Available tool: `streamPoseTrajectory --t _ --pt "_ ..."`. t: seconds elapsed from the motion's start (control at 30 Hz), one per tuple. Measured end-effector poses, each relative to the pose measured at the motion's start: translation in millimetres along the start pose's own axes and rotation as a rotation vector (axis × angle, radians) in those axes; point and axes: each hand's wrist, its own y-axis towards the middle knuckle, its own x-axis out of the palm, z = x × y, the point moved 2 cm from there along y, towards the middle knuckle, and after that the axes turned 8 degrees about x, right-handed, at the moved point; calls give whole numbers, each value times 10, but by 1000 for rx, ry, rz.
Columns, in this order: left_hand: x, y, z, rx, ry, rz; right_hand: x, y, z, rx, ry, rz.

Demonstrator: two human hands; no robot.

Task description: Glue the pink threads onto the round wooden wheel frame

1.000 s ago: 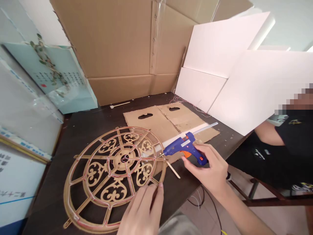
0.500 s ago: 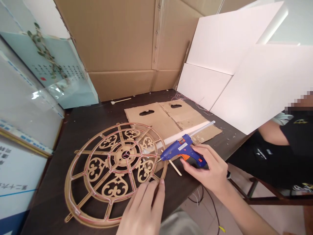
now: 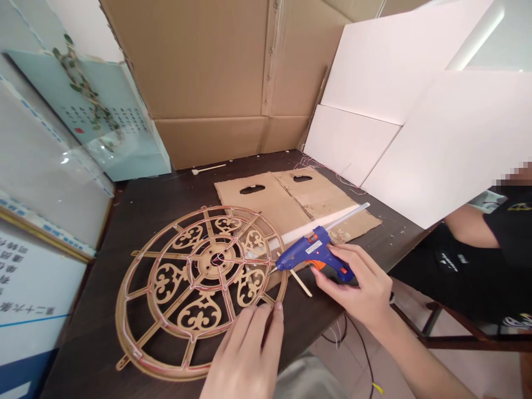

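A dark tabletop [image 3: 95, 288], flecked with pale scraps, fills a corner walled by tall cardboard [image 3: 208, 61], leaning white boards [image 3: 374, 61] and a pale-blue panel [image 3: 139, 158] bearing a leafy sprig [image 3: 85, 86]. A flat cardboard sheet [image 3: 257, 204] with two cutouts lies partly beneath a round wooden frame [image 3: 211, 250] at the table's near side. Thin wires [image 3: 318, 166] trail by the boards; a slim stick [image 3: 301, 284] lies by the rim, beneath the blue glue gun [image 3: 301, 255] clasped in the right hand [image 3: 361, 280], its nozzle near the frame's right side. Well apart from the gun, the left hand [image 3: 251, 346] covers part of the near rim; whether it grips is unclear. A person in black [image 3: 490, 260] sits at right.
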Motion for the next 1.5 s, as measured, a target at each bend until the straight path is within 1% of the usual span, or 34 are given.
streamPoseTrajectory --t 0.2,0.37,0.53,0.8,0.9,1.07,1.17,1.5 --pt "2 5 -3 -11 -8 -4 -4 -2 -3 -15 -3 -9" --pt "11 7 1 -13 -1 -19 -12 -7 -5 -31 -12 7" --pt "-6 26 26 -22 7 3 -9 -8 0 -35 -25 6" --pt "9 -32 24 -23 3 -12 -18 -16 7 -44 -24 11" --pt "-12 -5 20 -14 17 0 -26 -21 8 -52 -19 12" --pt "-61 88 27 -39 7 39 -20 -18 8 -57 -21 18" --pt "-67 103 37 -42 6 30 -15 -17 7 -58 -20 15" --pt "-49 23 45 -43 1 -34 -29 -6 -4 -59 -27 17"
